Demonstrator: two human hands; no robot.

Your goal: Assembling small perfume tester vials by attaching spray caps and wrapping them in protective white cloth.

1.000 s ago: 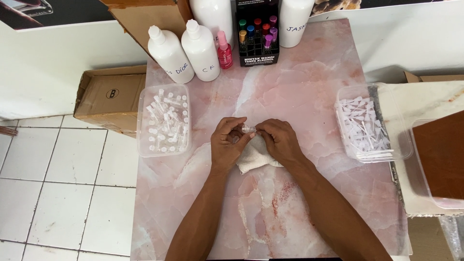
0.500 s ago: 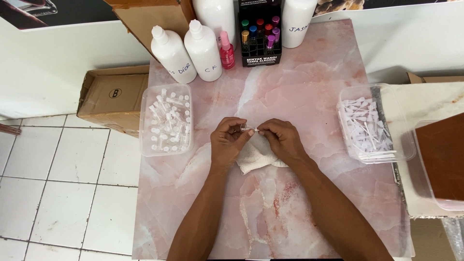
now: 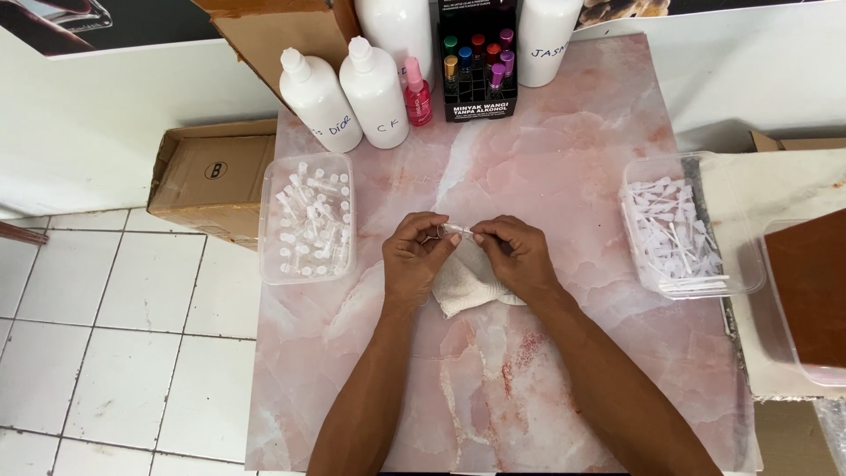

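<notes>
Brown cardboard box [image 3: 207, 181] on the floor left of the table; black display carton [image 3: 477, 62] of coloured vials between white labelled bottles [image 3: 374, 92] at the table's far edge.

A single head-worn camera looks almost straight down from above the pink marble counter [image 3: 573, 132], fairly close. The far wall edge with bottles lies at the top, tiled floor [image 3: 115, 353] on the left.

A tiny clear vial [image 3: 456, 230] lies horizontal, pinched at both ends between fingertips, just at twelve o'clock of a crumpled white cloth [image 3: 469, 284] lying on the pink marble tabletop [image 3: 573, 132].
</notes>
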